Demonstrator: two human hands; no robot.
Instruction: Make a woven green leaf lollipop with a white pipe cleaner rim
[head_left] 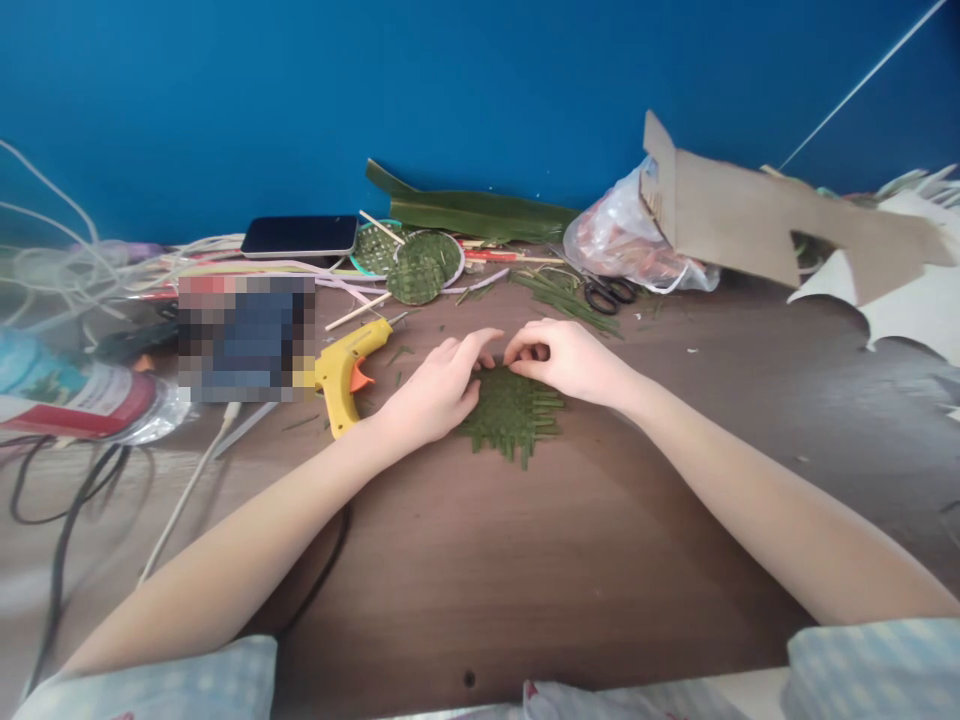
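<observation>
A small woven mat of green leaf strips (pixel 514 415) lies flat on the brown table, with loose strip ends sticking out on its right and near sides. My left hand (pixel 442 388) is at the mat's far left edge, thumb and bent fingers closed around that corner. At the far edge, my right hand (pixel 566 362) pinches with thumb and forefinger. What sits between those fingertips looks like a strip at the mat's edge, mostly hidden. Left of my left hand lies a yellow hot glue gun (pixel 341 375) with an orange trigger.
Behind are round woven leaf discs (pixel 416 268), a long green leaf (pixel 480 213), cut strips (pixel 574 300), black-handled scissors (pixel 609 293), a plastic bag (pixel 622 235) and cardboard (pixel 735 205). Left are a phone (pixel 300 236), a blurred-out device (pixel 251 340), a bottle (pixel 90 395) and cables (pixel 64 545).
</observation>
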